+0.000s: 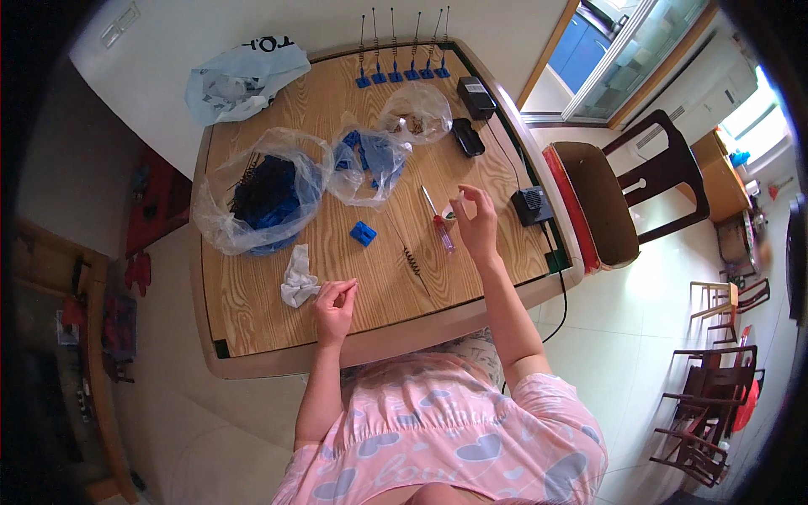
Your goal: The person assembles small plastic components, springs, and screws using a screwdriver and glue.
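Head view: nearest to us, the left hand (335,301) rests at the front of the wooden counter (252,311), fingertips pinched together; whether they hold anything we cannot tell, as any part there is too small to see. A crumpled white cloth (298,278) lies just beside it. The right hand (475,220) is raised further in, fingers curled and pinched on something too small to identify. Between the hands lie 1 loose spring (411,261), 1 loose blue clip (363,232) and a red-handled screwdriver (438,221), all untouched. Beyond these, 1 clear bag of dark and blue parts (265,198) is well filled, and a second bag of blue clips (367,160) is partly filled. At the far edge, 6 finished spring-on-clip pieces (402,71) stand upright in a row. We judge the work early: 6 done, the bulk of the stock unassembled.
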Motion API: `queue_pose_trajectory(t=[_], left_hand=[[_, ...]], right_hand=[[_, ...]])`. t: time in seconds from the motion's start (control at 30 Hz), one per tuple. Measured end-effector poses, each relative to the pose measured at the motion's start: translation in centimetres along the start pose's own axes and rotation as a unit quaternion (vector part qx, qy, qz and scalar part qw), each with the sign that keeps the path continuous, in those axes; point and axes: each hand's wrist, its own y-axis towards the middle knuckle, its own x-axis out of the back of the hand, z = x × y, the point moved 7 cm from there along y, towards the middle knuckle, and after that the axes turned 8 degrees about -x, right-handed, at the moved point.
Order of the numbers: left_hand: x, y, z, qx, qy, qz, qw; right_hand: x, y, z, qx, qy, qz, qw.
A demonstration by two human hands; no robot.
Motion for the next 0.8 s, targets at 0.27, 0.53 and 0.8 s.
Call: queue_pose_trajectory(t=[0.27, 0.53, 0.8], left_hand=[[-0.1, 0.0, 0.3, -0.005, -0.003, -0.005, 1.000], [-0.2, -0.4, 1.0, 0.019, -0.007, -0.005, 1.000], [-0.1, -0.1, 0.4, 0.005, -0.002, -0.004, 1.000]], right_hand=[[-0.5, -0.5, -2.4, -0.022, -0.015, 0.032, 0.999], [-0.2, -0.6, -2.9, -0.021, 0.016, 0.023, 0.999], [-0.1, -1.1, -3.8, -0.063, 0.010, 0.044, 0.997]])
